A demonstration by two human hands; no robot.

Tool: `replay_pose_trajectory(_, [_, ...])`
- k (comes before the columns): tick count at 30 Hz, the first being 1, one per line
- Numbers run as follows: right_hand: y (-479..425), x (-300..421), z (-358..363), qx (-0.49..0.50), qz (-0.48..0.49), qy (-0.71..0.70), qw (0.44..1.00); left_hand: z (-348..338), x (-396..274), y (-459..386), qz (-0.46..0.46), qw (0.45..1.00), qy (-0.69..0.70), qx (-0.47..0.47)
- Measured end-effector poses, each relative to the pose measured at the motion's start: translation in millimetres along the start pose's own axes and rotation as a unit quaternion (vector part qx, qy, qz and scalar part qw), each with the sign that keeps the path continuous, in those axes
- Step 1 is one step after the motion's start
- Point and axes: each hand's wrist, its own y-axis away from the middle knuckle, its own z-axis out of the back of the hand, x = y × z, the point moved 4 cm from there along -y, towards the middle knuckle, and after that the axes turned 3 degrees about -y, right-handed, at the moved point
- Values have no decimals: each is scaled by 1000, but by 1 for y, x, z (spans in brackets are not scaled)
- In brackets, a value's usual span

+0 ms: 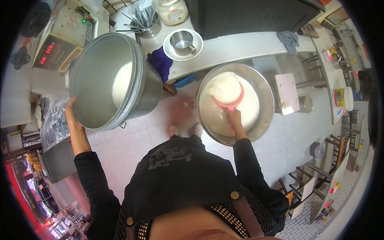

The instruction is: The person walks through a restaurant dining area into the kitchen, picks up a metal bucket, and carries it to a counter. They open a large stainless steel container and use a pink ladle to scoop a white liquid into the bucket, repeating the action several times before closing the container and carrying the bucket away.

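Observation:
My right hand [234, 117] is closed on the handle of a pink plastic scoop [241, 95], which holds a heap of white powder, perhaps flour. The scoop is inside a large round metal bowl [268, 99], over more of the white powder [252, 108]. On the left, my left hand [71, 108] grips the rim of a big grey plastic bucket [147, 87]. The bucket leans on its side with its mouth towards me, and white powder [123, 85] lies inside it. How the bucket is supported is hidden.
A metal counter [234, 48] runs beyond the bowl, bearing a metal cup [181, 42] in a white bowl [168, 51], a purple cloth [160, 63], a pot of utensils [150, 31] and a jar [172, 13]. A scale with a red display [52, 54] stands left; stools [286, 93] stand right.

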Motion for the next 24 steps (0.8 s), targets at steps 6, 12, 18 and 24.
replay_pose_trajectory(6, [44,21,16,8,8,-113,994,-5,-1,5,1,1000,15,-8])
replay_pose_trajectory(12, [62,29,30,0,48,-134,990,-6,-1,6,2,1000,23,-3])
replay_pose_trajectory(18, [75,42,43,-8,60,-158,986,4,4,-8,-11,999,34,2])
replay_pose_trajectory(24, [96,65,55,-29,69,-181,981,2,5,-9,6,999,48,9])
